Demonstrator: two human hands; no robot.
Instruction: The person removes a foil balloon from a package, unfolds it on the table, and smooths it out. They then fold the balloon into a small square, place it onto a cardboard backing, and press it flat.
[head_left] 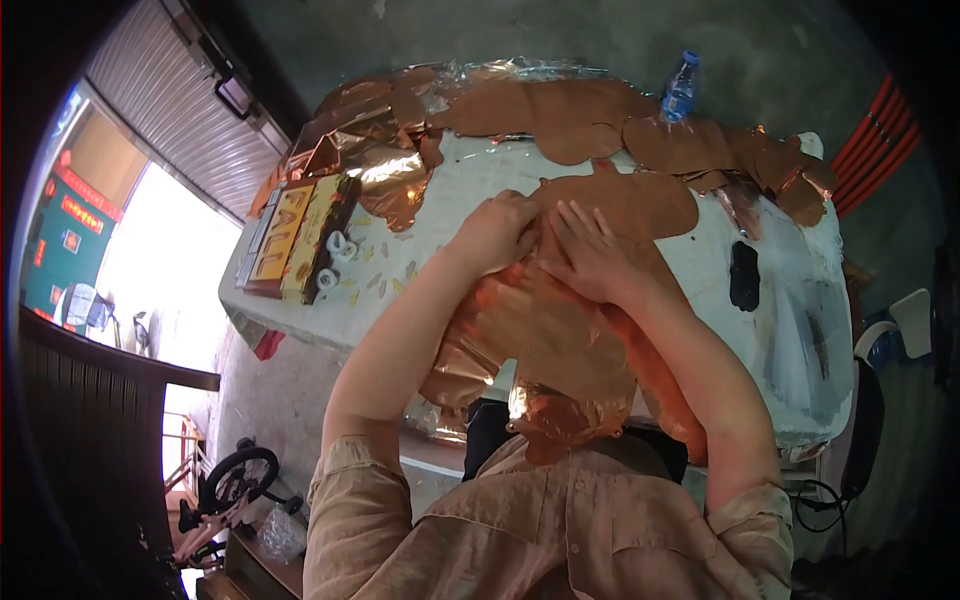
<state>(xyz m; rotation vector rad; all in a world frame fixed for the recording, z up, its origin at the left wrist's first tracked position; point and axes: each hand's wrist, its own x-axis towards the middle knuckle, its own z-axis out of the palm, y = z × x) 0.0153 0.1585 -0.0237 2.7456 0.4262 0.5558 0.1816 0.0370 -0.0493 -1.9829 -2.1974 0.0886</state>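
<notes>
A large copper-coloured foil sheet (575, 350) with rounded lobes lies over the near edge of the white-covered table and hangs toward my lap. My left hand (497, 232) is closed on the foil near its upper left part, with the fingers curled and the fingertips partly hidden. Just right of it, my right hand (592, 255) lies flat on the foil, fingers stretched out and spread. The foil's upper lobe (655, 205) rests on the table beyond my right hand.
More copper foil pieces (550, 105) line the far edge. A water bottle (680, 88) stands there. At the left are a box with letters (290, 235) and white rings (335, 250). A black object (744, 276) and clear plastic (800, 320) lie right.
</notes>
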